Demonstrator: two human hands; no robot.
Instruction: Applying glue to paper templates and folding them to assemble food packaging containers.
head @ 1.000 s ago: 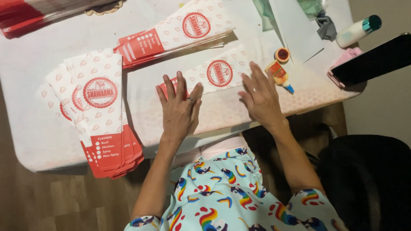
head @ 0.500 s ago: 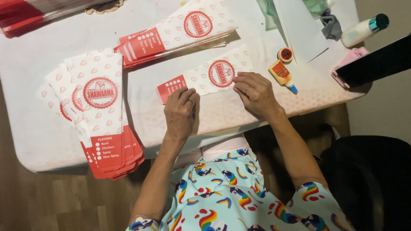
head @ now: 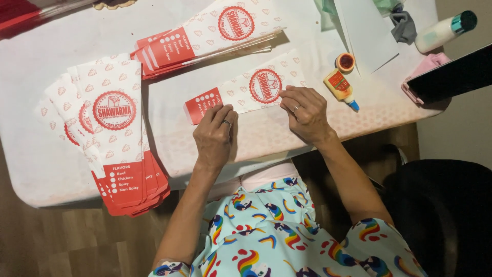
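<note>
A long white paper sleeve [head: 246, 90] with a red round emblem and a red end lies flat on the white table [head: 169, 143]. My left hand [head: 214, 136] rests palm down at the sleeve's near edge, fingertips touching it close to the red end. My right hand [head: 306, 113] sits further right, fingers curled, pinching the sleeve's near edge beside the emblem. Each hand wears a ring.
A fanned stack of the same sleeves [head: 115, 133] lies at the left, another pile [head: 205, 33] at the back. A small glue bottle [head: 341, 88] with its orange cap [head: 345, 62] off lies right of the sleeve. A dark phone [head: 451, 74], a white bottle [head: 443, 31] and a black chair [head: 441, 215] are at the right.
Both hands have slid from on top of the sleeve back to its near edge, uncovering it. The right hand's fingers have curled from flat.
</note>
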